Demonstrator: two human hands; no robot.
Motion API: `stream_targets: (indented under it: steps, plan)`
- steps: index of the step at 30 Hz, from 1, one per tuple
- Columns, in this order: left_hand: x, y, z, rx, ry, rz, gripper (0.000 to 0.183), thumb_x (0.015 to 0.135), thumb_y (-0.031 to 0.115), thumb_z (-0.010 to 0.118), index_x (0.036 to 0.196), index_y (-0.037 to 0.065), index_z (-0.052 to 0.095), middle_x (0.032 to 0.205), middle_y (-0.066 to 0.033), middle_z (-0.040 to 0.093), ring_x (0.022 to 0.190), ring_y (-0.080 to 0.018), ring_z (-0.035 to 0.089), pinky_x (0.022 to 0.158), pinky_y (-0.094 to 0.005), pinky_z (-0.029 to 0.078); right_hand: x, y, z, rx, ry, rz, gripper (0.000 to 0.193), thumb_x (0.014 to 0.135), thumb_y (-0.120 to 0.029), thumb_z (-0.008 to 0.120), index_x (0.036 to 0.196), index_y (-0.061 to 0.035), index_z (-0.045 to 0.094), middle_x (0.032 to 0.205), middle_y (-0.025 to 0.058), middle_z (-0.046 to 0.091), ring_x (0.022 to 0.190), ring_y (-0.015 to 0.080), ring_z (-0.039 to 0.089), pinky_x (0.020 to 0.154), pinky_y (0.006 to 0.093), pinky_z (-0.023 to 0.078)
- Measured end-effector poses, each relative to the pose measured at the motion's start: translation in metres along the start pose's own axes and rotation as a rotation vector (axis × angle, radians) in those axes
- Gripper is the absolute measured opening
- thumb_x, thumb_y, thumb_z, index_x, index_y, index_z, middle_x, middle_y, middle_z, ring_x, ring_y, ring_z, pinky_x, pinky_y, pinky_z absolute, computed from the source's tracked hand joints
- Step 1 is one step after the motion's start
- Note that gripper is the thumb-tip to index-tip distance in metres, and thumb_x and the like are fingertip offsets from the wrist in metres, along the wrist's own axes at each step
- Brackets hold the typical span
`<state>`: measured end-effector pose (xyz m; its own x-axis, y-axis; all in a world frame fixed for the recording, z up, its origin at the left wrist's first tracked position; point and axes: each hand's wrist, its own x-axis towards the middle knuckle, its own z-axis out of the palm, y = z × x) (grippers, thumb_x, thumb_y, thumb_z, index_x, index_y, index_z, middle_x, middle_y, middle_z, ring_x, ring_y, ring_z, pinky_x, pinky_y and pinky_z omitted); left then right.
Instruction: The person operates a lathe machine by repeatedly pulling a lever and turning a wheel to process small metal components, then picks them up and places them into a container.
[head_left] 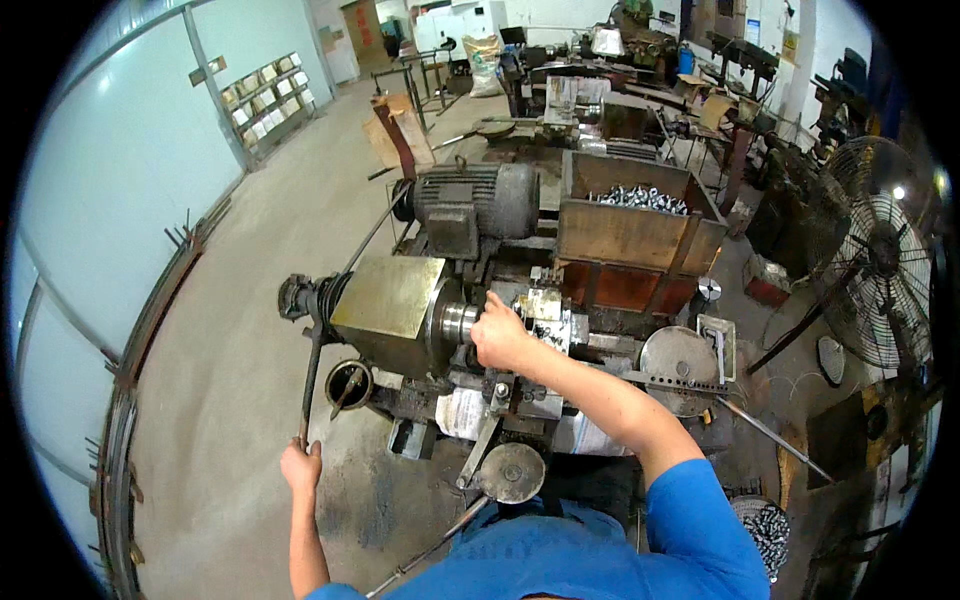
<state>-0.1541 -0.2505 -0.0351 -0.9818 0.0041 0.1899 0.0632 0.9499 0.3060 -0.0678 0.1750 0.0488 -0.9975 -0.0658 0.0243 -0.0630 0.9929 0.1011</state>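
My left hand (pixel 301 466) is wrapped round the lower end of a long dark lever bar (pixel 311 385), which runs up to the left end of a lathe headstock (pixel 392 300). My right hand (pixel 499 336) is at the shiny round spindle nose (pixel 458 325) on the headstock's right side. Its fingers are curled in toward the spindle, and whatever they hold is hidden. Just right of this hand is the tool slide (pixel 545 305), littered with bright metal bits. A round handwheel (pixel 513 473) sits below, close to my body.
Behind the headstock stands a large motor (pixel 475 205). A bin (pixel 610 235) holds many small metal parts (pixel 640 198). An oily pot (pixel 349 385) hangs at the headstock's front. To the right are a round plate (pixel 680 358), a fan (pixel 880 250) and a basket of metal parts (pixel 765 535).
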Motion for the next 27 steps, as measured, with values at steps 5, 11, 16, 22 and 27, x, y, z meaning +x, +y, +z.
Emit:
stream_targets:
  steps: [5,11,16,22,27]
  plan:
    - [0.028,-0.01,-0.006,-0.305,-0.36,0.035,0.025,0.075,0.02,0.066,0.076,-0.004,0.058,0.058,-0.0148,0.059,0.053,-0.026,0.061,0.05,-0.0373,0.05,-0.034,0.026,-0.033,-0.023,0.369,0.0,0.021,0.051,-0.024,0.06,0.054,-0.0042,0.063,0.064,0.0133,0.058,0.082,0.028,0.055,0.107,0.0438,0.023]
    - [0.051,-0.001,0.01,-0.757,-0.547,-0.065,0.018,0.077,0.009,0.062,0.078,-0.007,0.053,0.056,-0.0109,0.055,0.048,-0.0189,0.057,0.042,-0.0334,0.048,-0.082,0.139,-0.082,-0.131,0.655,0.387,0.04,0.052,-0.025,0.065,0.085,-0.0024,0.065,0.098,0.0209,0.057,0.098,0.0335,0.052,0.101,0.0455,0.028]
    - [0.066,-0.026,0.031,-0.786,-0.468,-0.047,0.021,0.076,0.009,0.064,0.082,-0.005,0.05,0.057,-0.0108,0.053,0.045,-0.0206,0.054,0.043,-0.0338,0.045,-0.14,0.115,-0.076,0.114,0.938,0.37,0.05,0.053,-0.019,0.064,0.102,-0.0089,0.059,0.123,0.0245,0.042,0.11,0.0397,0.044,0.094,0.0463,0.037]
    - [0.029,0.019,-0.002,-0.636,-0.636,-0.174,0.056,0.079,0.024,0.067,0.122,-0.004,0.044,0.082,-0.0177,0.061,0.068,-0.0232,0.059,0.059,-0.0349,0.05,-0.257,0.037,0.081,0.647,0.779,0.567,0.049,0.054,-0.017,0.062,0.101,-0.0038,0.058,0.129,0.0237,0.039,0.112,0.0393,0.045,0.091,0.0438,0.041]
    - [0.038,0.058,0.031,-0.56,-0.664,-0.129,0.054,0.079,0.023,0.067,0.12,-0.004,0.045,0.082,-0.0183,0.061,0.068,-0.0237,0.059,0.059,-0.0353,0.05,-0.431,-0.013,0.161,0.445,0.496,1.343,0.046,0.057,-0.025,0.066,0.1,-0.0069,0.065,0.117,0.0179,0.052,0.105,0.0337,0.052,0.089,0.0373,0.044]
